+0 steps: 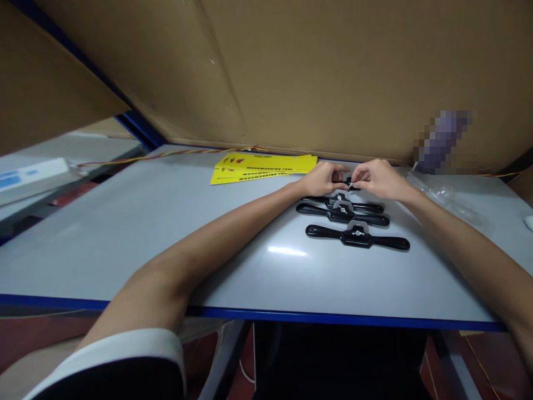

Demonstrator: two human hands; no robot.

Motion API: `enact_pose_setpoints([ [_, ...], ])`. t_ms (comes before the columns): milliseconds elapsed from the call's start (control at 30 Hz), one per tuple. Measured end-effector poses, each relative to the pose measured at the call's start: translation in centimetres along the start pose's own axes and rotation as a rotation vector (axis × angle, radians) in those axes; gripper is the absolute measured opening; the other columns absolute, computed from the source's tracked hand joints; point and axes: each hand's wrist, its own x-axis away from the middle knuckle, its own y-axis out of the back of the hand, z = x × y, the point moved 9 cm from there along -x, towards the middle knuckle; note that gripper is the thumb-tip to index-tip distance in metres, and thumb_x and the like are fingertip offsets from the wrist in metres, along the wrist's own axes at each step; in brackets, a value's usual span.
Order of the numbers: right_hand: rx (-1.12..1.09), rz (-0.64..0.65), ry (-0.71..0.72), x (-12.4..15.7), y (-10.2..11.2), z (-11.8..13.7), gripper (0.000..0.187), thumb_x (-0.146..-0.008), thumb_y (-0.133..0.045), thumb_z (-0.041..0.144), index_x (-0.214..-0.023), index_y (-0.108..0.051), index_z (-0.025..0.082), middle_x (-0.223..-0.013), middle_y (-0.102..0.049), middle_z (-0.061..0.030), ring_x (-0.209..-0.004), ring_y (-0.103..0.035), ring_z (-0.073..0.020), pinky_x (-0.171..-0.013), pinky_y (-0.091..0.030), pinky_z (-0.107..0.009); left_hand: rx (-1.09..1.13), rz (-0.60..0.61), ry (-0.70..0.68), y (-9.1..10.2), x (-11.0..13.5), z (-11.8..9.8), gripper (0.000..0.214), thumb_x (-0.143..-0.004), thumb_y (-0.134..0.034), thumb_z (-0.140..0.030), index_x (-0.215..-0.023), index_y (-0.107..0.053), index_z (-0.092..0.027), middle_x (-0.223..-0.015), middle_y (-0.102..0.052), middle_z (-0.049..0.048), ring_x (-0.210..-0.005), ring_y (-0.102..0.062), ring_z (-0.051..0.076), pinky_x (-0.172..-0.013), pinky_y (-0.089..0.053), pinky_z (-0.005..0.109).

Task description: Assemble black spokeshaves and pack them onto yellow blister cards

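Note:
At the far side of the table, my left hand and my right hand meet with fingers pinched. Between them shows part of a black tool, apparently another spokeshave, mostly hidden by the fingers. A small bright metal part sits at the right fingertips. Nearer to me lie three black spokeshaves: a front one, a middle one and a back one close behind it. Each has a pale metal blade at its centre.
Yellow printed cards lie fanned left of my hands. Clear plastic bags are at the right, near a pixelated purple object. A cardboard wall rises behind the table. A twisted cable runs along the back left.

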Motion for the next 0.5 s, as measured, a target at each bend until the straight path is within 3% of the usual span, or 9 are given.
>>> enact_pose_setpoints([
  [100,-0.235,-0.003,-0.036,0.2,1.1,-0.1,0.037,-0.079,-0.08,0.024,-0.116,-0.078,0.021,-0.08,-0.073,-0.0022,-0.077,-0.068,-0.0205,-0.077,-0.057,-0.035,-0.01,-0.009,-0.016,0.0,-0.1,-0.1,0.055,-0.08,-0.081,-0.042,-0.123,-0.076,-0.009,-0.073,-0.066,-0.0003,-0.068,-0.057,0.017,-0.069,-0.044,0.028],
  [167,-0.369,0.02,-0.082,0.5,1.4,-0.2,0.044,-0.083,-0.079,0.025,-0.126,-0.076,0.021,-0.079,-0.07,-0.0014,-0.073,-0.064,-0.0182,-0.074,-0.057,-0.034,-0.011,-0.019,-0.022,0.1,-0.1,-0.2,0.054,-0.079,-0.081,-0.041,-0.122,-0.076,-0.008,-0.071,-0.064,-0.0009,-0.066,-0.056,0.016,-0.068,-0.043,0.028],
  [333,-0.73,0.201,-0.229,1.4,-0.4,0.2,0.018,-0.085,-0.075,0.017,-0.103,-0.079,0.017,-0.075,-0.064,-0.0014,-0.074,-0.06,-0.0151,-0.076,-0.057,-0.032,-0.022,-0.02,-0.034,0.2,0.0,-0.6,0.037,-0.08,-0.079,-0.044,-0.098,-0.078,-0.012,-0.069,-0.061,-0.002,-0.065,-0.053,0.015,-0.066,-0.04,0.027],
  [500,-0.852,0.15,-0.269,1.2,-0.6,0.1,0.017,-0.081,-0.082,0.014,-0.093,-0.07,0.019,-0.079,-0.069,-0.0017,-0.078,-0.067,-0.0146,-0.084,-0.06,-0.033,-0.026,-0.005,-0.029,0.2,0.1,-0.5,0.049,-0.081,-0.078,-0.042,-0.118,-0.078,-0.01,-0.072,-0.064,-0.0017,-0.068,-0.055,0.015,-0.067,-0.041,0.027],
])
